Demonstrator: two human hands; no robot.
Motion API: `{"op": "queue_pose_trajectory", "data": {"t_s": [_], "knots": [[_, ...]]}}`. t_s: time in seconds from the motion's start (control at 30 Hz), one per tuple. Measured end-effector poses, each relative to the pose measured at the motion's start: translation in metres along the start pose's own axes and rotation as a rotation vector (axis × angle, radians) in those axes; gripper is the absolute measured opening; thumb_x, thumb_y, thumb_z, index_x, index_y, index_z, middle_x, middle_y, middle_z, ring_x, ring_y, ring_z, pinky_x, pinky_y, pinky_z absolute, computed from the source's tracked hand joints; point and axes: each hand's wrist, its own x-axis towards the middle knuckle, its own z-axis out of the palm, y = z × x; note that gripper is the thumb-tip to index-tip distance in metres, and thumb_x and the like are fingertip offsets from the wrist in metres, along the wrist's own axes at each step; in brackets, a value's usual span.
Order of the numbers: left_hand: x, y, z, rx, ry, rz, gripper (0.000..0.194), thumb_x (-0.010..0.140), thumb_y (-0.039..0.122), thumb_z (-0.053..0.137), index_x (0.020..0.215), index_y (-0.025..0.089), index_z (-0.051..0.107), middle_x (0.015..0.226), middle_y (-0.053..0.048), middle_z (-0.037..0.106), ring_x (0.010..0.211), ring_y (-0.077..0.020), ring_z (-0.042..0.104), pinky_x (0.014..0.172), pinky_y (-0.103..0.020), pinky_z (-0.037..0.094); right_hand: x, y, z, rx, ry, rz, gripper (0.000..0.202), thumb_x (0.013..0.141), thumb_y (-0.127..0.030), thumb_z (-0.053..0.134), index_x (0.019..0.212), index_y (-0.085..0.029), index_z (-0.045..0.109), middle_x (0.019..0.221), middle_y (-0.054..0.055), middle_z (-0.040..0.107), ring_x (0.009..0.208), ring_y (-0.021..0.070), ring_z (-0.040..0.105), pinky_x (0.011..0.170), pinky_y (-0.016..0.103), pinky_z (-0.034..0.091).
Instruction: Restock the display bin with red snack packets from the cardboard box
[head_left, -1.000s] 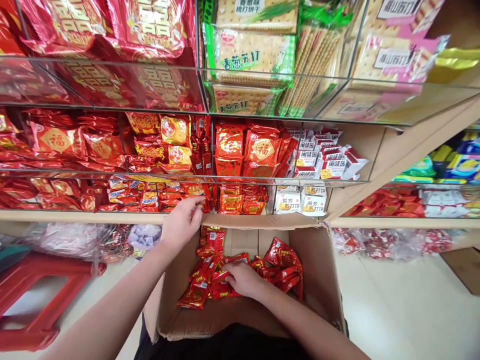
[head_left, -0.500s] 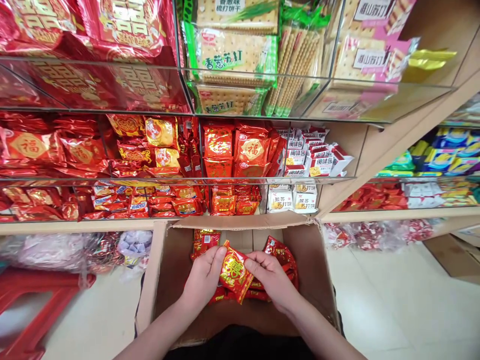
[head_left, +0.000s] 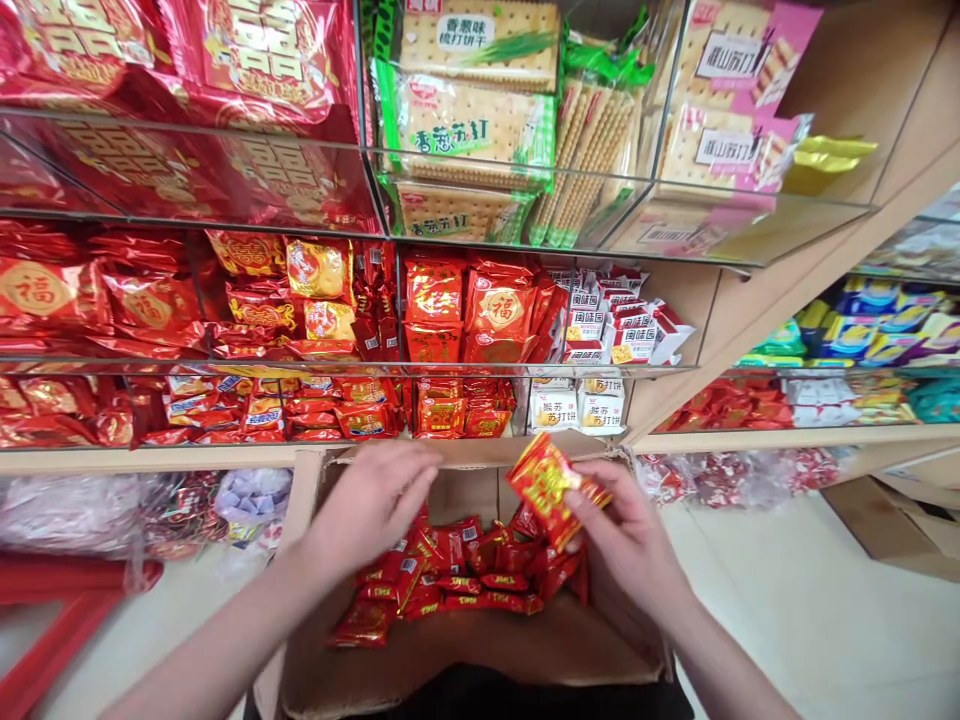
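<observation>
My right hand [head_left: 615,520] grips a small red and gold snack packet [head_left: 546,488] between thumb and fingers. The packet is tilted above the right side of an open cardboard box [head_left: 465,650]. Over the box's left side is my left hand [head_left: 386,490], slightly blurred, fingers loosely stretched out and nothing visible in them. Below both hands, a loose pile of similar red packets [head_left: 457,570] lies inside the box. Some packets are hidden behind my left hand.
Behind the box, shelves with clear front panels hold red packets [head_left: 495,310], green-edged crackers [head_left: 469,120] and white packets [head_left: 559,408]. A red plastic stool [head_left: 60,620] is at the left. Another cardboard box [head_left: 892,525] stands on the floor at the right.
Both hands were on the packet; my left hand has let go and moved left and up. My right hand has carried the packet right and upward. More of the pile shows.
</observation>
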Motion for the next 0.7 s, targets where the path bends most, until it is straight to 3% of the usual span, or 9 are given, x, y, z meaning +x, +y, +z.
{"op": "queue_pose_trajectory", "data": {"t_s": [0.07, 0.2, 0.3, 0.47, 0.57, 0.7], "knots": [[0.014, -0.025, -0.011, 0.145, -0.042, -0.084, 0.033, 0.086, 0.036, 0.031, 0.088, 0.019, 0.060, 0.091, -0.005, 0.064, 0.086, -0.0182, 0.057, 0.080, -0.031, 0.040, 0.018, -0.004, -0.017, -0.197, 0.035, -0.074, 0.019, 0.079, -0.035, 0.049, 0.094, -0.023, 0.052, 0.090, 0.003, 0.060, 0.059, 0.0138, 0.060, 0.057, 0.028, 0.050], [0.024, -0.057, -0.009, 0.342, -0.158, -0.383, 0.041, 0.084, 0.044, 0.025, 0.084, 0.022, 0.059, 0.082, -0.003, 0.065, 0.073, -0.0190, 0.059, 0.058, -0.027, 0.040, 0.062, -0.008, -0.028, -0.706, -0.054, -0.244, 0.024, 0.080, -0.025, 0.042, 0.097, -0.019, 0.059, 0.099, 0.007, 0.062, 0.089, 0.0201, 0.059, 0.081, 0.035, 0.044], [0.019, -0.058, -0.002, 0.437, -0.181, -0.400, 0.039, 0.084, 0.045, 0.023, 0.087, 0.026, 0.057, 0.084, -0.001, 0.065, 0.073, -0.0191, 0.060, 0.053, -0.026, 0.036, 0.092, -0.012, -0.016, -0.973, -0.207, -0.226, 0.032, 0.081, -0.018, 0.038, 0.104, -0.018, 0.060, 0.102, 0.007, 0.062, 0.093, 0.0198, 0.057, 0.084, 0.033, 0.043], [0.014, -0.051, -0.003, 0.481, -0.155, -0.392, 0.040, 0.085, 0.043, 0.020, 0.087, 0.025, 0.056, 0.084, -0.002, 0.065, 0.073, -0.0176, 0.059, 0.055, -0.025, 0.034, 0.126, -0.010, 0.016, -1.322, -0.257, -0.201, 0.035, 0.084, -0.021, 0.034, 0.110, -0.018, 0.057, 0.095, 0.010, 0.063, 0.090, 0.0217, 0.057, 0.079, 0.032, 0.042], [0.014, -0.052, -0.003, 0.480, -0.140, -0.397, 0.038, 0.085, 0.042, 0.021, 0.085, 0.025, 0.056, 0.082, -0.001, 0.065, 0.072, -0.0170, 0.059, 0.056, -0.025, 0.035, 0.141, 0.006, 0.034, -1.415, -0.307, -0.111, 0.038, 0.083, -0.019, 0.037, 0.118, -0.013, 0.049, 0.099, 0.014, 0.059, 0.094, 0.0236, 0.054, 0.080, 0.031, 0.040], [0.013, -0.055, -0.001, 0.485, -0.102, -0.371, 0.038, 0.085, 0.040, 0.022, 0.080, 0.024, 0.055, 0.079, -0.001, 0.064, 0.070, -0.0169, 0.059, 0.055, -0.025, 0.034, 0.164, 0.031, 0.054, -1.428, -0.253, -0.071, 0.048, 0.081, -0.020, 0.041, 0.127, -0.007, 0.035, 0.118, 0.020, 0.046, 0.104, 0.0274, 0.047, 0.085, 0.033, 0.037]]}}
